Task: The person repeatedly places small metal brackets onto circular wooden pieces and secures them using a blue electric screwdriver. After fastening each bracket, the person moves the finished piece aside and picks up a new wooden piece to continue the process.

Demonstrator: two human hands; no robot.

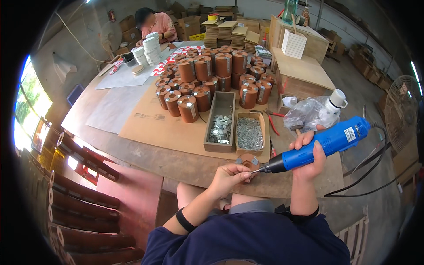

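Cluttered with stacked cardboard boxes along its far wall, the workshop centred on a large round wooden table [110,141] partly covered by a flat sheet of brown cardboard [145,119]. At the table's six o'clock edge sat the person wearing the camera, in a dark blue shirt. Their right hand [309,157] was wrapped tight around a blue corded electric screwdriver [327,142], its black nose pointing toward nine o'clock. The left hand [229,174] was pinched closed, fingertips meeting at the driver's tip and holding a small brown cylindrical piece with metal tabs [248,161] against the table edge. Just beyond it, at twelve o'clock from the hands, lay a narrow wooden tray of small metal plates [219,126] and, touching it on the three o'clock side, a cardboard box of grey screws [249,132]. Red-handled pliers [273,121] rested just beside that box. Farther toward twelve o'clock stood a crowd of brown cylindrical spools with metal clips [212,75]. A crumpled clear plastic bag [309,112] and a white bottle [336,99] sat at two o'clock. At the far eleven o'clock rim another person in a pink shirt [154,24] worked beside stacks of white discs [150,48].
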